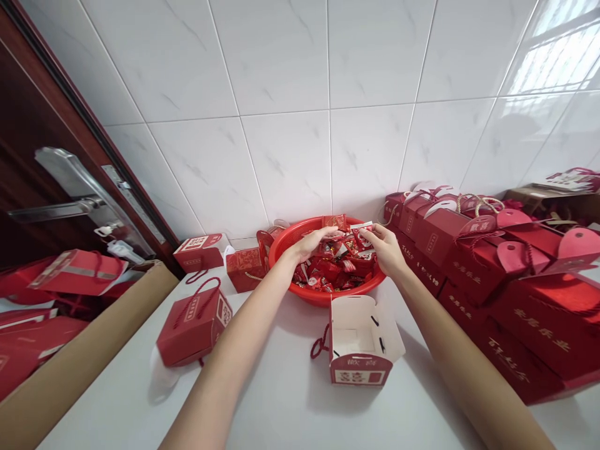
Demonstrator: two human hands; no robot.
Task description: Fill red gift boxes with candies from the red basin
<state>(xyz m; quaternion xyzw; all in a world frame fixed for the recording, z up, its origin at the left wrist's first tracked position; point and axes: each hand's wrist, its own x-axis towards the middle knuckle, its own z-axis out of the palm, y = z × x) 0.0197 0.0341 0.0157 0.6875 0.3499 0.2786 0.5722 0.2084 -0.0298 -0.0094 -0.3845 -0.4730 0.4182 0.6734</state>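
A round red basket [328,301] full of red wrapped candies [328,269] stands against the tiled wall. My right hand [382,244] pinches a small red-and-white packet [362,236] over the basket's right side. Over its left side is my left hand [315,242], its fingers reaching onto the candies; whether anything is between them is hidden. In front of the basket an open red gift box [362,370] shows its pale inside, with nothing in it and a dark red cord at its left.
Closed red gift boxes [194,322] lie left of the basket. Stacked red boxes [506,337] fill the right side. A cardboard carton [94,350] with red boxes stands at the left, by a door with a metal handle [60,211].
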